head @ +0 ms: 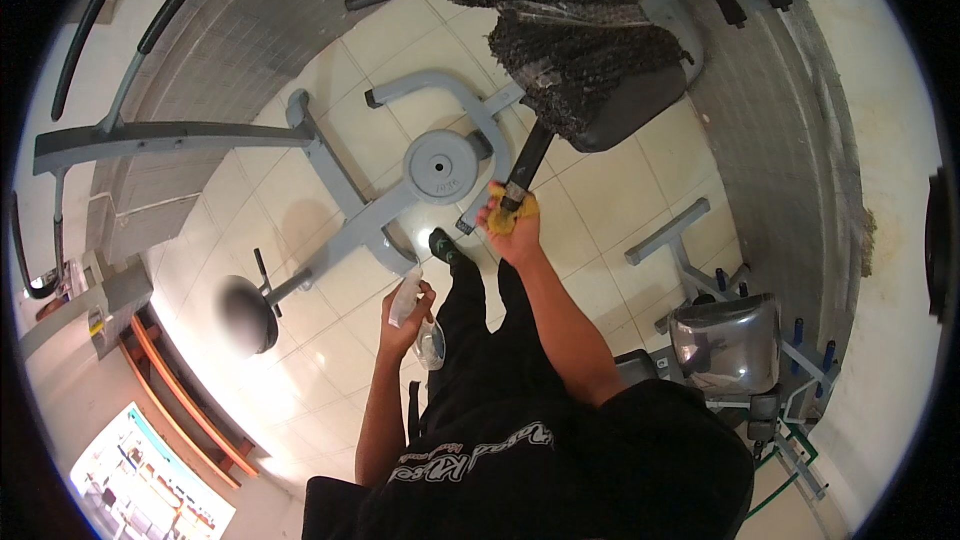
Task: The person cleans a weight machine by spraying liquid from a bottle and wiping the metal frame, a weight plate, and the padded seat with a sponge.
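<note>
My left hand (401, 319) is closed around a spray bottle, its pale trigger head (406, 298) above the fingers and its clear body (430, 346) below them. In my right hand (519, 240) a yellow cloth (501, 222) is pressed around the end of a black handle (529, 161) on a grey exercise machine. That handle runs up to the black padded seat (634, 109), where a dark shaggy mat (570, 52) is draped. Beneath the cloth, part of the handle's tip is hidden.
A grey weight plate (440, 154) sits on the machine's floor frame (352, 232). Curved base tubing (427, 80) lies near my feet. To the left stands a long machine arm (187, 136). A plastic-covered pad (724, 345) and a metal frame (675, 240) are at right.
</note>
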`<state>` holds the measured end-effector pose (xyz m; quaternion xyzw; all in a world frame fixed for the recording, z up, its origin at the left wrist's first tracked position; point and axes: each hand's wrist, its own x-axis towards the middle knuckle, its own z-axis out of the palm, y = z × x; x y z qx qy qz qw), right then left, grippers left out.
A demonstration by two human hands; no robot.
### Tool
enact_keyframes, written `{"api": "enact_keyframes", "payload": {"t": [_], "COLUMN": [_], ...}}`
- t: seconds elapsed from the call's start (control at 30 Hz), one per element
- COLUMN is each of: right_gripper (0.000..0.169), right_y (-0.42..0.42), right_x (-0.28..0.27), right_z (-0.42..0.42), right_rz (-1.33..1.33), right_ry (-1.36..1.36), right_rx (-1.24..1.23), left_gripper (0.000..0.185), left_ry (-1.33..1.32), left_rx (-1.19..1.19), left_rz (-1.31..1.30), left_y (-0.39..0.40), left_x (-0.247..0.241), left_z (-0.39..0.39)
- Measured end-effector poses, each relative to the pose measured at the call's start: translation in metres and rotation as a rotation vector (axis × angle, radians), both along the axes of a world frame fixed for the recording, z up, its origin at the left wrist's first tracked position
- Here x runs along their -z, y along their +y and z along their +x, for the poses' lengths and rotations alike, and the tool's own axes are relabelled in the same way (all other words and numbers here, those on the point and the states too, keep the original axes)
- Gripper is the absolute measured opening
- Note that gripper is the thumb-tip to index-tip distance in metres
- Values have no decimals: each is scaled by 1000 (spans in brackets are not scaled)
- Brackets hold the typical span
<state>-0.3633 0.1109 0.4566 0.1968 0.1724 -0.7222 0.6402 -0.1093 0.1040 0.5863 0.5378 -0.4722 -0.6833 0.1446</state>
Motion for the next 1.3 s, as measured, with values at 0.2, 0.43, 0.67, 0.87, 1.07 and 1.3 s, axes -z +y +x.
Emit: {"api": "enact_keyframes", "payload": {"t": [0.2, 0.43, 0.67, 0.87, 1.07, 1.3], "right_gripper": [49, 56, 55, 56, 60, 53], "right_y": [-60, -11, -64, -21, -26, -40], "right_x": [-7, 3, 25, 10, -8, 17], "right_z": [-92, -25, -106, -37, -52, -60], "right_rz": [116, 16, -15, 52, -12, 15], "right_ry": [132, -2, -46, 24, -140, 15], "right_rx": [107, -84, 121, 1, -134, -61], "left_gripper": [12, 11, 17, 21, 17, 17], "left_ry": [-66, -83, -97, -131, -107, -77], "left_rx": [-64, -115, -148, -223, -229, -286], "left_rz": [-5, -43, -66, -47, -65, -117], "left_y": [13, 28, 34, 42, 47, 57], "left_x": [-23, -32, -40, -43, -53, -53], "left_z": [-3, -7, -11, -5, -24, -14]}}
